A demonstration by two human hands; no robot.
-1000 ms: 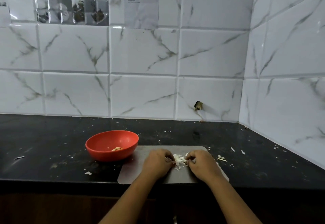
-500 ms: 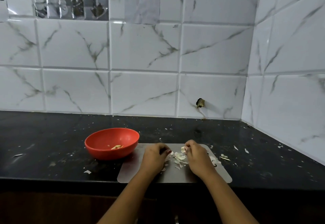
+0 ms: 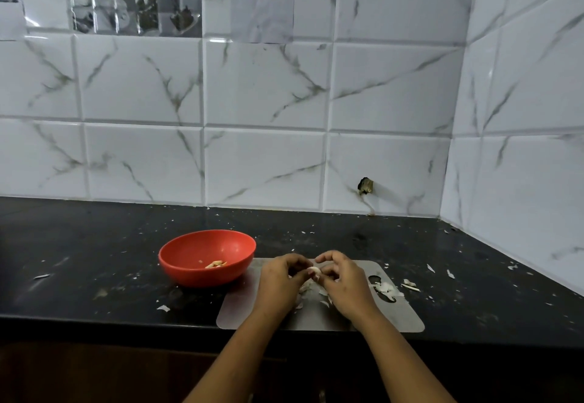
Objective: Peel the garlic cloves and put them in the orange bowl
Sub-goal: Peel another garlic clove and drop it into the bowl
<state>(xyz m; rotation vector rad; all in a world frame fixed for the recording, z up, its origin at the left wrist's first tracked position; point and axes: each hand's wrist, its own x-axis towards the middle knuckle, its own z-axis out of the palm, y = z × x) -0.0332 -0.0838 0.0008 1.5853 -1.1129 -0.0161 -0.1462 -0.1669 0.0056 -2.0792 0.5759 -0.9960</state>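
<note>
So that peel (image 3: 384,287) lands on board (image 3: 401,317), pinching clove (image 3: 314,271) btwn L hand (image 3: 279,279) & R hand (image 3: 343,282) just above it, w/ bowl (image 3: 189,274) just left, prob. for quick drop-in.

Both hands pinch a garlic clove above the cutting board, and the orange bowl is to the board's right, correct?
No: the head view shows the orange bowl left of the cutting board. Left hand and right hand do pinch the garlic clove above it.

bowl (image 3: 196,273) on counter (image 3: 94,260), left of board (image 3: 240,314) | garlic clove (image 3: 315,271) between left hand (image 3: 279,279), right hand (image 3: 346,282), over board
</note>
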